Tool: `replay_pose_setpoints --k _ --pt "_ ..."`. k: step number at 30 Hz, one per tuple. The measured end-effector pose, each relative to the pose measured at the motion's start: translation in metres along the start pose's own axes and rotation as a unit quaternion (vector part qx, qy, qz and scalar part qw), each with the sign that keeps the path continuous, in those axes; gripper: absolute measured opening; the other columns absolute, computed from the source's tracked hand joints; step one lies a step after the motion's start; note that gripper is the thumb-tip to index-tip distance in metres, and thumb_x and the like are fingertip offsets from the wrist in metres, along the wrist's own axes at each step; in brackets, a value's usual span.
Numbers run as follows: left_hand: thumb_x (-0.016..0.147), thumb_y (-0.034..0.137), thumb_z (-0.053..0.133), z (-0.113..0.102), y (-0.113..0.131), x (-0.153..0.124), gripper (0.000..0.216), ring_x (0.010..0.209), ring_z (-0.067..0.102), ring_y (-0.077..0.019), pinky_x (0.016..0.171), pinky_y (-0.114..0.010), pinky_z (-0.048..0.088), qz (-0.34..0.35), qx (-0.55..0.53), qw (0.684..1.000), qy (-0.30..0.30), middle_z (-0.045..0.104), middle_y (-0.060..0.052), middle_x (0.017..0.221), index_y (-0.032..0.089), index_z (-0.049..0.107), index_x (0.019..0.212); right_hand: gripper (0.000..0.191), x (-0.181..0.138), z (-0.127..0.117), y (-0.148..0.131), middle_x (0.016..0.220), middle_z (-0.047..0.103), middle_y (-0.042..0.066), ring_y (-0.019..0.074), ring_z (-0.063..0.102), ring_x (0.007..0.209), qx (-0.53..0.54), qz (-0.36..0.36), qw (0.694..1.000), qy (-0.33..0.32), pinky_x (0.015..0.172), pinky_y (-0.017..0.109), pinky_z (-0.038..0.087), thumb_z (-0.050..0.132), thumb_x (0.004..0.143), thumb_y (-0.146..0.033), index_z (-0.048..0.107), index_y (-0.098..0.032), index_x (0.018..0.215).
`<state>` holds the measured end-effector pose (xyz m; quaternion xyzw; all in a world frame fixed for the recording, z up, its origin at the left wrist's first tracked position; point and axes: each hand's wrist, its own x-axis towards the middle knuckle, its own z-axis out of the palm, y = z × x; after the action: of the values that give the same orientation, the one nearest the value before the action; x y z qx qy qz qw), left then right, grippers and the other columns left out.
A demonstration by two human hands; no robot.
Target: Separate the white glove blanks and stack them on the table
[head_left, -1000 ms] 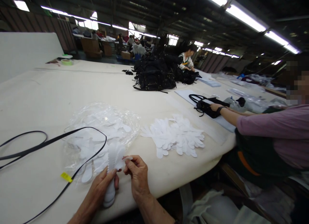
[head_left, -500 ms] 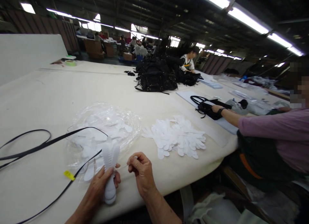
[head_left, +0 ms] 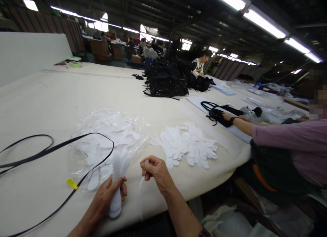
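- Left hand (head_left: pixel 108 194) stays clamped on the stack of white paddle-shaped cutouts (head_left: pixel 117 182).
- Right hand (head_left: pixel 155 170) has pulled away — I see a thin white backing strip (head_left: pixel 143 179) pinched, peeled free.

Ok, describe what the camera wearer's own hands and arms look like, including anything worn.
Both are bare: the left hand and right hand wear no gloves or rings that show, and both forearms are uncovered, with no sleeves or watch in view. A dark edge shows at the right arm's lower end.

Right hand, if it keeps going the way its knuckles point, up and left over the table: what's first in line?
Probably the clear plastic bag of white pieces, just beyond the right hand. The stack of white pieces in the left hand sits slightly left of that line; depth is unclear.
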<state>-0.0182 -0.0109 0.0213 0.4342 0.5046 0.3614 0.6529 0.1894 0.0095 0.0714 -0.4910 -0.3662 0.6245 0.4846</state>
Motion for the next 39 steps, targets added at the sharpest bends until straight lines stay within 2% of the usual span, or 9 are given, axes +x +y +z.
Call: replay_pose_setpoints --k 5,10,19,27,30,34,37,39 --pt "0.085 0.06 0.056 0.0 0.001 -0.002 0.042 0.048 0.057 -0.0148 0.045 -0.024 0.041 0.0 0.027 0.999 -0.017 0.067 0.002 0.06 0.019 0.058 0.093 0.029 0.003 0.025 0.019 0.059 0.065 -0.002 0.0075 0.054 0.045 -0.013 -0.009 1.0 0.008 0.048 0.02 0.043 0.08 0.067 -0.038 0.066 -0.014 0.076" --pt "0.084 0.062 0.055 0.001 0.003 -0.002 0.044 0.047 0.055 -0.0137 0.046 -0.023 0.039 0.003 0.051 0.998 -0.022 0.065 0.003 0.057 0.018 0.06 0.092 0.031 0.008 0.032 0.02 0.059 0.063 -0.004 0.0084 0.055 0.049 0.001 -0.03 0.999 0.024 0.052 0.021 0.045 0.086 0.059 -0.036 0.064 -0.016 0.071" --pt "0.086 0.061 0.054 0.0 0.0 -0.001 0.045 0.048 0.055 -0.0142 0.046 -0.023 0.04 0.016 0.049 0.998 -0.021 0.066 0.001 0.059 0.018 0.061 0.094 0.019 0.009 0.035 0.026 0.059 0.064 -0.002 0.0112 0.059 0.058 -0.049 -0.089 0.994 0.043 0.059 0.023 0.045 0.077 0.072 -0.033 0.069 -0.016 0.071" --pt "0.084 0.062 0.056 0.0 0.006 -0.003 0.044 0.048 0.056 -0.0156 0.046 -0.025 0.042 0.022 0.046 0.999 -0.004 0.065 0.002 0.057 0.019 0.061 0.09 0.013 0.009 0.041 0.03 0.067 0.068 -0.001 0.0115 0.06 0.063 -0.019 -0.103 0.993 0.06 0.063 0.024 0.049 0.074 0.072 -0.027 0.076 -0.019 0.081" --pt "0.086 0.062 0.053 -0.002 0.004 -0.001 0.045 0.048 0.057 -0.0156 0.046 -0.024 0.043 0.023 0.046 0.999 -0.004 0.066 0.001 0.057 0.018 0.064 0.09 0.012 0.006 0.042 0.029 0.064 0.067 -0.002 0.0113 0.06 0.06 -0.022 -0.105 0.992 0.073 0.061 0.023 0.049 0.075 0.072 -0.028 0.075 -0.018 0.079" --pt "0.085 0.06 0.056 -0.003 0.007 -0.001 0.046 0.051 0.059 -0.0153 0.049 -0.023 0.045 -0.011 0.057 0.998 0.027 0.068 -0.001 0.058 0.016 0.068 0.085 0.014 -0.001 0.039 0.029 0.062 0.065 -0.002 0.0117 0.061 0.059 -0.018 -0.113 0.987 0.109 0.06 0.023 0.05 0.075 0.073 -0.03 0.072 -0.017 0.077" --pt "0.079 0.06 0.063 -0.002 0.012 -0.002 0.046 0.065 0.067 -0.02 0.053 -0.025 0.051 -0.054 0.007 0.994 0.095 0.076 -0.006 0.078 0.016 0.069 0.093 0.018 -0.007 0.029 0.027 0.064 0.066 -0.001 0.0117 0.062 0.059 -0.011 -0.129 0.978 0.163 0.06 0.023 0.051 0.075 0.075 -0.034 0.071 -0.017 0.079" --pt "0.075 0.061 0.066 -0.002 0.013 -0.002 0.049 0.075 0.07 -0.0236 0.055 -0.027 0.055 -0.058 -0.018 0.991 0.116 0.077 -0.007 0.091 0.018 0.069 0.096 0.021 -0.009 0.015 0.02 0.063 0.066 -0.001 0.0117 0.061 0.057 -0.009 -0.132 0.973 0.189 0.059 0.024 0.051 0.075 0.075 -0.037 0.069 -0.017 0.079"
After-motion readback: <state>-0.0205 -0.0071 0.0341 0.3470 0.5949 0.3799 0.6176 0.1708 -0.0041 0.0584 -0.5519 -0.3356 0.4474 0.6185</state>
